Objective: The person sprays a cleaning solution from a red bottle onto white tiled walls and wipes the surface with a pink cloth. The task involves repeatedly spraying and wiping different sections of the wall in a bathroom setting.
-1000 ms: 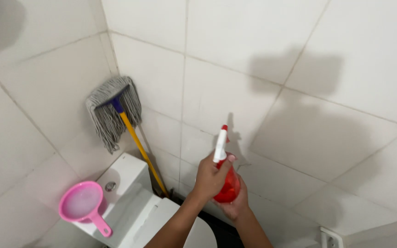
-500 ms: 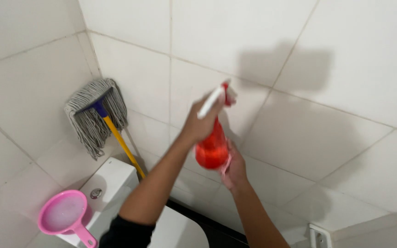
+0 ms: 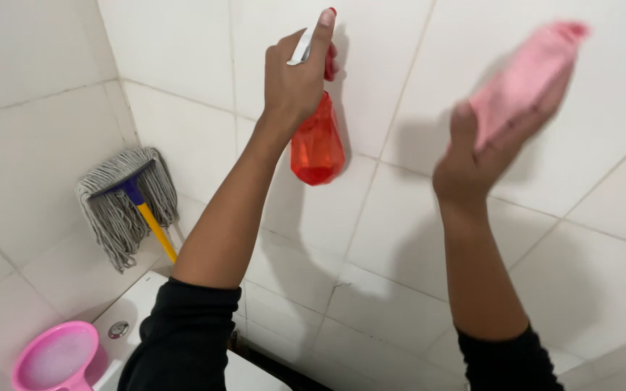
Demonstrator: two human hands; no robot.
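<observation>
- Presently, left hand [image 3: 295, 80] grips a red spray bottle [image 3: 317, 145] at 12 o'clock.
- Right hand [image 3: 472, 163] presses a pink cloth [image 3: 527, 80] flat against the wall tile [image 3: 414, 239] at 2 o'clock; blurred.

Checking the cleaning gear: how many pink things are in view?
2: a pink cloth in the right hand against the wall tiles, and a pink dipper on the toilet tank, bottom left.

Translucent red plastic spray bottle [image 3: 317, 145], soft pink cloth [image 3: 527, 76], glossy white wall tiles [image 3: 182, 51] — a stringy cotton-like mop [image 3: 121, 206].
</observation>
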